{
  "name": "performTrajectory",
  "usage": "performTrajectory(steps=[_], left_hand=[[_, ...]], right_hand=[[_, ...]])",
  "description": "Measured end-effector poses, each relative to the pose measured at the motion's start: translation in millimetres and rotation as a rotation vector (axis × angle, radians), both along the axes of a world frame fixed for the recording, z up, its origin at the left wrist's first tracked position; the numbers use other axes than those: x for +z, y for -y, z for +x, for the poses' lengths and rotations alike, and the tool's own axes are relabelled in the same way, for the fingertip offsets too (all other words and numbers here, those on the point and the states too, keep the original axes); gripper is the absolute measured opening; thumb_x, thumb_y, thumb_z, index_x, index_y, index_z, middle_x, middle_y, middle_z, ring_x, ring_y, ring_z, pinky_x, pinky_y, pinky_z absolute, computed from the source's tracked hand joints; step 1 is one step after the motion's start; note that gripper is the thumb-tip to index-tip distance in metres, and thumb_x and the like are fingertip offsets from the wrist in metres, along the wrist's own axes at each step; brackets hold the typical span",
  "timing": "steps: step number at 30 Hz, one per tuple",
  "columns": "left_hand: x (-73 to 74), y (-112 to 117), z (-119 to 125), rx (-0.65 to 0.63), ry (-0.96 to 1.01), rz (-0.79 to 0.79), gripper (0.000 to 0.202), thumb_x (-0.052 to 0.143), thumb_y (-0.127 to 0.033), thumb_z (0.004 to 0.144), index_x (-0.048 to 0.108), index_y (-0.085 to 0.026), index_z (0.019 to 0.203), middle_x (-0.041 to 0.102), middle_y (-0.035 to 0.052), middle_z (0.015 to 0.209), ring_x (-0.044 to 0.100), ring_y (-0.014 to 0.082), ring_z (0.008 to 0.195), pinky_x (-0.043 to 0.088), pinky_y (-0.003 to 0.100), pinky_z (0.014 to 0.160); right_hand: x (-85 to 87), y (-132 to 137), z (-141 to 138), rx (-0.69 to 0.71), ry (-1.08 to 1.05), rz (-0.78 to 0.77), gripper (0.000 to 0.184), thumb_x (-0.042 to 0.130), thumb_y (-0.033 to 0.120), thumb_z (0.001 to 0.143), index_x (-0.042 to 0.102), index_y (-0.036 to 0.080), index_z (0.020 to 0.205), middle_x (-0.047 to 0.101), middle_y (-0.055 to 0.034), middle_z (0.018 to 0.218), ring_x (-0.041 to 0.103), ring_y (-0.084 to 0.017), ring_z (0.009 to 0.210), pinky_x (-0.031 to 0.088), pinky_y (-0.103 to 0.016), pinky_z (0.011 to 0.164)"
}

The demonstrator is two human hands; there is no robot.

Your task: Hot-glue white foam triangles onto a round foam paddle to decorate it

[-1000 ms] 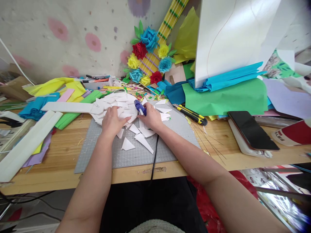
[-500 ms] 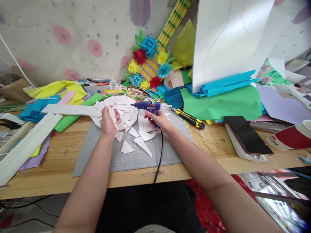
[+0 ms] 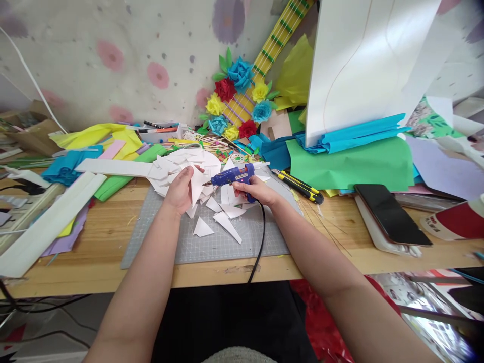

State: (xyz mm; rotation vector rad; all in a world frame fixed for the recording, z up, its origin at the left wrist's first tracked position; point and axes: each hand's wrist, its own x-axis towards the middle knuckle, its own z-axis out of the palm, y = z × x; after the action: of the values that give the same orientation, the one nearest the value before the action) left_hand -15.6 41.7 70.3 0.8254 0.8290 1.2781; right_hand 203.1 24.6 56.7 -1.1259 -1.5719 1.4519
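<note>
My left hand (image 3: 181, 191) pinches a pointed white foam-board piece (image 3: 197, 184), holding it up above the grey cutting mat (image 3: 151, 237). Around the handle of a blue glue gun (image 3: 232, 175) my right hand (image 3: 257, 189) is closed. The gun's nozzle points left and comes close to the held piece; whether they touch I cannot tell. Behind the left hand lies a white guitar-like shape (image 3: 162, 169) with a long neck, its round part covered in white scraps. Loose white offcuts (image 3: 227, 225) are scattered on the mat, and the gun's black cord runs over the front edge.
A yellow-black utility knife (image 3: 298, 186) lies right of the mat. Farther right are a phone (image 3: 391, 214) and a red-white paper cup (image 3: 456, 219). At the back, a flower-decorated yellow guitar (image 3: 242, 108) and a large white board (image 3: 363, 65) stand upright. Coloured paper fills the left side.
My left hand has turned, so the white piece now faces the glue gun. The gun has tilted nozzle-down and come nearer to the piece. The whole view has shifted slightly.
</note>
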Motion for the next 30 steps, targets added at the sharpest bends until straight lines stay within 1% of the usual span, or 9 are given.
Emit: performTrajectory(steps=[4,8,13,16,19,21,26,28,30], left_hand=[[0.5,0,4,0.089,0.033,-0.02,0.025,0.07,-0.041,0.079,0.057,-0.021,0.084,0.066,0.0011,0.081,0.066,0.0181,0.084,0.054,0.03,0.075],[3.9,2,9,0.115,-0.042,-0.15,0.027,0.06,-0.048,0.085,0.054,-0.022,0.087,0.064,-0.0001,0.075,0.065,0.0155,0.071,0.052,0.026,0.064],[8.7,1,13,0.133,-0.051,-0.213,0.037,0.041,-0.051,0.091,0.054,-0.019,0.077,0.06,0.0016,0.064,0.06,0.0141,0.057,0.046,0.022,0.048],[7.6,0,15,0.153,-0.035,-0.187,0.04,0.04,-0.049,0.091,0.055,-0.017,0.073,0.059,0.0016,0.061,0.058,0.0126,0.054,0.041,0.02,0.044],[1.6,-3,15,0.183,-0.024,-0.091,0.042,0.048,-0.054,0.088,0.057,-0.016,0.074,0.057,0.0006,0.061,0.056,0.0107,0.054,0.041,0.019,0.045],[-2.9,-5,14,0.213,-0.017,-0.036,0.043,0.055,-0.057,0.084,0.058,-0.016,0.074,0.058,0.0002,0.062,0.057,0.0105,0.056,0.044,0.02,0.049],[-7.1,-12,7,0.307,0.025,0.023,0.045,0.061,-0.062,0.079,0.059,-0.017,0.071,0.061,0.0006,0.066,0.062,0.0116,0.064,0.05,0.022,0.061],[-7.1,-13,5,0.306,0.027,0.069,0.045,0.066,-0.062,0.075,0.061,-0.017,0.071,0.062,0.0003,0.065,0.063,0.0124,0.066,0.05,0.022,0.063],[-7.3,-13,3,0.284,0.025,0.107,0.043,0.073,-0.059,0.068,0.064,-0.017,0.072,0.063,-0.0003,0.065,0.064,0.0133,0.068,0.051,0.022,0.064]], right_hand=[[-2.1,-1,0,0.009,0.02,0.021,0.052,0.07,0.068,0.061,0.056,0.018,0.065,0.055,0.001,0.061,0.045,-0.009,0.052,0.035,-0.025,0.049],[-8.3,-3,-2,0.026,0.038,0.048,0.05,0.069,0.067,0.065,0.055,0.018,0.064,0.054,0.0013,0.059,0.045,-0.009,0.051,0.035,-0.026,0.048],[-15.5,-6,-3,0.02,0.031,0.048,0.049,0.071,0.065,0.066,0.056,0.019,0.064,0.054,0.0007,0.057,0.045,-0.01,0.049,0.035,-0.026,0.047],[-17.3,-6,-3,0.031,0.018,0.049,0.048,0.071,0.064,0.066,0.057,0.019,0.064,0.054,0.0008,0.056,0.045,-0.01,0.048,0.035,-0.026,0.046],[-15.3,-5,-3,0.029,0.001,0.052,0.048,0.072,0.064,0.065,0.056,0.019,0.064,0.053,0.0015,0.055,0.044,-0.01,0.047,0.035,-0.025,0.046],[-11.4,-3,-3,0.019,-0.038,0.05,0.048,0.073,0.064,0.064,0.056,0.018,0.062,0.052,0.0019,0.054,0.043,-0.009,0.047,0.034,-0.025,0.045],[-0.9,-4,6,-0.084,-0.338,0.056,0.049,0.071,0.065,0.065,0.056,0.018,0.064,0.055,0.0007,0.059,0.044,-0.008,0.049,0.033,-0.024,0.045],[-0.7,-7,9,-0.149,-0.435,0.051,0.048,0.07,0.066,0.065,0.056,0.02,0.066,0.054,0.0011,0.059,0.042,-0.009,0.048,0.033,-0.023,0.044],[-2.7,-9,11,-0.186,-0.462,0.03,0.048,0.07,0.065,0.065,0.055,0.02,0.066,0.054,0.0012,0.059,0.041,-0.009,0.048,0.032,-0.024,0.043]])
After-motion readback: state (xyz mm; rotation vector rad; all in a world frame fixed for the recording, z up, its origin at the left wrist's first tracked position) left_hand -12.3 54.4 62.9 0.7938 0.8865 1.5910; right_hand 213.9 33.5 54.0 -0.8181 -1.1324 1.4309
